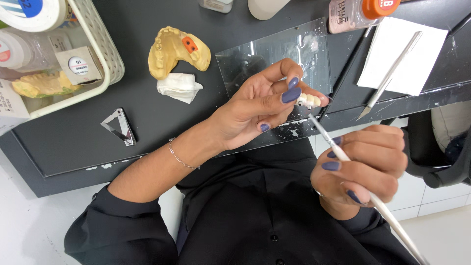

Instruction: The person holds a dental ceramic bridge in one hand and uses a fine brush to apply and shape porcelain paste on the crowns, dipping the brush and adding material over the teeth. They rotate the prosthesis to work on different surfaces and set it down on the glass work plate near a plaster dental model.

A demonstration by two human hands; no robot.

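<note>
While the head camera looks down over a dark workbench, the person's left hand pinches a small row of pale artificial teeth between thumb and fingertips, the grip closed snugly on it, just above the bench's near edge and in front of a clear plastic sheet. That little tooth piece lies with its long axis roughly left to right, its free end pointing right, out past the fingertips. Just right of and nearer than it, the right hand is curled shut around a slim white brush handle, held like a pen; the handle's long axis runs on a diagonal from near right up to far left, and its fine tip points at the teeth, very close beneath them, though contact cannot be made out. Further left on the bench rest a yellow plaster jaw model with an orange insert, a crumpled white tissue just beside it, and a small metal clip. At far right a thin metal instrument lies diagonally across a white paper sheet. A white basket holding boxes stands at far left.
</note>
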